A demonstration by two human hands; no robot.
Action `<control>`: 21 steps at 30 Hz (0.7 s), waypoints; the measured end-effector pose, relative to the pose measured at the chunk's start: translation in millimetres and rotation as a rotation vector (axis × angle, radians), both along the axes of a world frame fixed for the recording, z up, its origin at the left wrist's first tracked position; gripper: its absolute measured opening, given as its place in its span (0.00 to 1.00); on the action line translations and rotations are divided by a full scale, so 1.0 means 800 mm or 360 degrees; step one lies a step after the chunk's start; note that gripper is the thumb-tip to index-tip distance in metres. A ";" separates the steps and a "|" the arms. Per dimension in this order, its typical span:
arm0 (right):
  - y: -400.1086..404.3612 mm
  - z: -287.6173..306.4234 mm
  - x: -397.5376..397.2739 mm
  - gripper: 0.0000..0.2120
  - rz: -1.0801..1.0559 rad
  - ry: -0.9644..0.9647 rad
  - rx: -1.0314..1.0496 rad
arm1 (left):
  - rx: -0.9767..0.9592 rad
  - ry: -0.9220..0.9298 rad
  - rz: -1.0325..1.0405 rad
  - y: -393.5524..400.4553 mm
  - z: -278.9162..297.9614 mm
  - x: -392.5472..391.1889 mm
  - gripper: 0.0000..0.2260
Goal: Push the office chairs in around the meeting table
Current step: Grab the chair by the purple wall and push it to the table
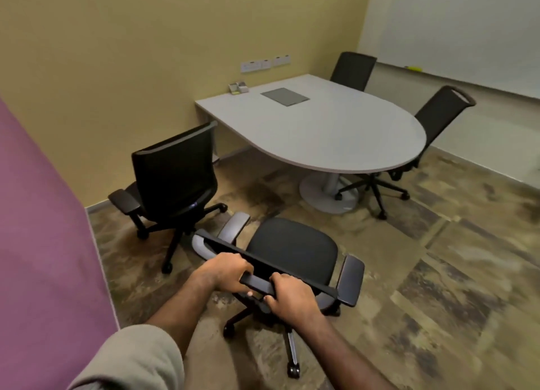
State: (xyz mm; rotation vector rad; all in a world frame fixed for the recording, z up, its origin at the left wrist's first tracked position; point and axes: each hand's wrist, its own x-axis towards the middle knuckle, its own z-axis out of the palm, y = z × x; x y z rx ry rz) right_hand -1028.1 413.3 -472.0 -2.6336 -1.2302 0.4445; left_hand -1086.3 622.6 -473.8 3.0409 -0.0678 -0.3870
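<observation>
Now both grips, left hand [225, 270] and right hand [289, 294], clenched on nearest chair's backrest [263, 265].

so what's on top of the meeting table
On the meeting table lie a flat grey panel and a small desk organizer by the wall. The organizer's contents are too small to tell.

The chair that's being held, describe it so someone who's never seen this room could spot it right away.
Start at the grey meeting table, then come toward the camera across the carpet. The held chair stands well clear of it. Alone among four black chairs, its backrest top is gripped by the left hand and right hand.
</observation>
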 end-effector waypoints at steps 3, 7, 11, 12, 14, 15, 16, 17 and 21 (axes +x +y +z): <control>0.015 -0.013 0.002 0.15 -0.0159 -0.0021 -0.0135 | 0.0071 0.0018 0.0038 0.011 -0.012 0.006 0.10; 0.024 -0.029 0.012 0.09 -0.0208 -0.0086 -0.0146 | 0.0187 -0.0011 0.0031 0.019 -0.024 0.021 0.09; 0.029 -0.035 0.032 0.07 -0.0215 -0.0124 -0.0172 | 0.0178 -0.0071 -0.0025 0.030 -0.035 0.038 0.12; 0.031 -0.034 0.037 0.08 -0.0204 -0.0136 -0.0171 | 0.0160 -0.0091 -0.0033 0.032 -0.036 0.043 0.12; 0.035 -0.035 0.052 0.08 -0.0190 -0.0161 -0.0169 | 0.0108 -0.0116 -0.0050 0.036 -0.037 0.056 0.10; 0.038 -0.036 0.062 0.08 -0.0189 -0.0187 -0.0178 | 0.0096 -0.0127 -0.0054 0.037 -0.037 0.065 0.09; 0.039 -0.036 0.072 0.08 -0.0190 -0.0218 -0.0188 | 0.0095 -0.0145 -0.0046 0.038 -0.037 0.074 0.09; 0.041 -0.036 0.085 0.09 -0.0190 -0.0240 -0.0201 | 0.0095 -0.0172 -0.0035 0.040 -0.038 0.085 0.09; 0.062 -0.037 0.151 0.07 -0.0184 -0.0263 -0.0233 | 0.0067 -0.0271 -0.0014 0.058 -0.047 0.146 0.11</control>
